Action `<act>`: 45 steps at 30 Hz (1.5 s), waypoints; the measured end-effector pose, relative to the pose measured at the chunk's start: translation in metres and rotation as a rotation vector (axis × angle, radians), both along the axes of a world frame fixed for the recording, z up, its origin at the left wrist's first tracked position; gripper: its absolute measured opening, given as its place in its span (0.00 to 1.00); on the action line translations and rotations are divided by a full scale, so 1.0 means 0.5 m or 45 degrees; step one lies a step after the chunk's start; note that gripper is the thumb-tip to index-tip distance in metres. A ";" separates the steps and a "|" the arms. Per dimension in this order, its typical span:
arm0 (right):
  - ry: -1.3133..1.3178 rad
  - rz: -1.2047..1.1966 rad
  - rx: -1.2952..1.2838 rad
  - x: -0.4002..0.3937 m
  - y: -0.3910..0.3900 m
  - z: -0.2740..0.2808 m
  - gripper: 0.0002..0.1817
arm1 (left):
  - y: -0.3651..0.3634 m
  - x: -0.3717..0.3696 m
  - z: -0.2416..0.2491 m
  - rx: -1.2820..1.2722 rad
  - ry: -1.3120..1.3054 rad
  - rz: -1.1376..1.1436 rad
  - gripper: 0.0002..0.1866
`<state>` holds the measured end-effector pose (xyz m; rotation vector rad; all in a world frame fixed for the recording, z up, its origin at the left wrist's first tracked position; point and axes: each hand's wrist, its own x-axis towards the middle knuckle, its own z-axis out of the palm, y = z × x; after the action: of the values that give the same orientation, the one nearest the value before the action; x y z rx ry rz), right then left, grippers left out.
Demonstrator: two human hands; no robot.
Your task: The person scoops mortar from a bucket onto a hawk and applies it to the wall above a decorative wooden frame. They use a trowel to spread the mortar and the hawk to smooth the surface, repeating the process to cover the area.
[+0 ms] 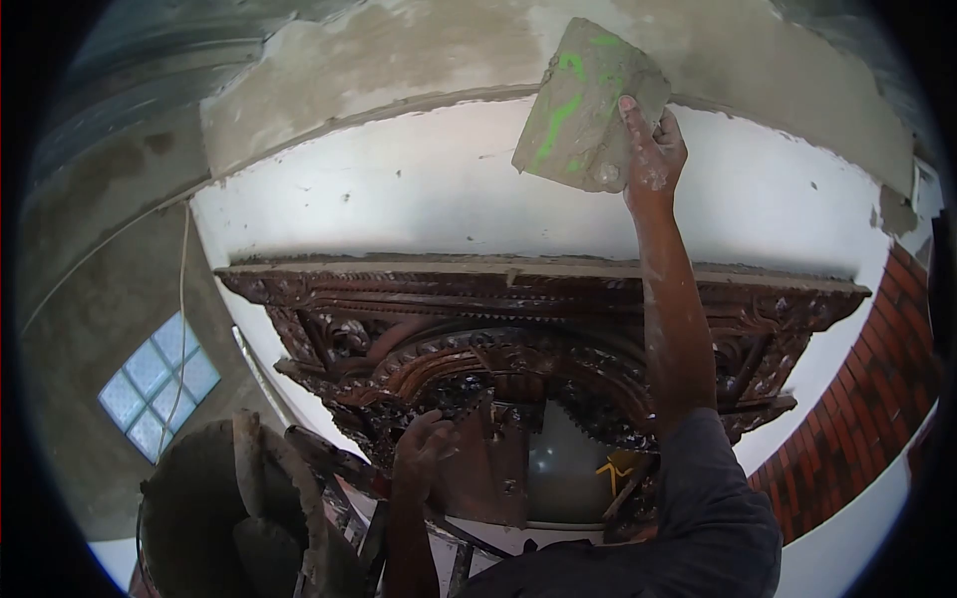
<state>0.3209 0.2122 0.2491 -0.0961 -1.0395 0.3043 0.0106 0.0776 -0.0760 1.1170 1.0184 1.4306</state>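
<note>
My right hand (655, 159) is raised high against the wall, gripping the right edge of a flat mortar-covered board (588, 110) with the thumb over its face. Green patches show on the grey board, which overlaps the join between the white wall band (399, 184) and the rough plaster (399, 60) above. Lower down, my left hand (427, 439) is held with its fingers loosely apart, close to the dark carved wooden frame (478, 354). Nothing shows in that hand. At the lower left, a mortar-crusted bucket (189, 498) holds a trowel (261, 518).
A wooden ledge (558, 267) runs along the top of the carved frame. Metal ladder rails (344, 463) stand beside the bucket. A paned window (159, 384) lies left, with a hanging cord (185, 269) in front. Red brickwork (857, 399) is at the right.
</note>
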 end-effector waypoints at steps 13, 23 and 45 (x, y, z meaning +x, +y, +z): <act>0.113 -0.018 0.173 -0.320 0.085 0.007 0.18 | 0.004 -0.014 -0.027 0.064 -0.015 -0.080 0.25; 0.138 0.057 0.117 -0.560 0.159 0.005 0.21 | 0.020 -0.013 -0.050 0.109 -0.035 -0.120 0.22; -0.756 0.651 0.691 -0.657 -0.153 -0.185 0.28 | 0.022 -0.009 -0.038 0.106 0.030 -0.036 0.18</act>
<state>-0.0078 0.1359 0.1568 0.6111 -1.7026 0.4579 0.0062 0.0887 -0.0950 1.2064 0.9636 1.4517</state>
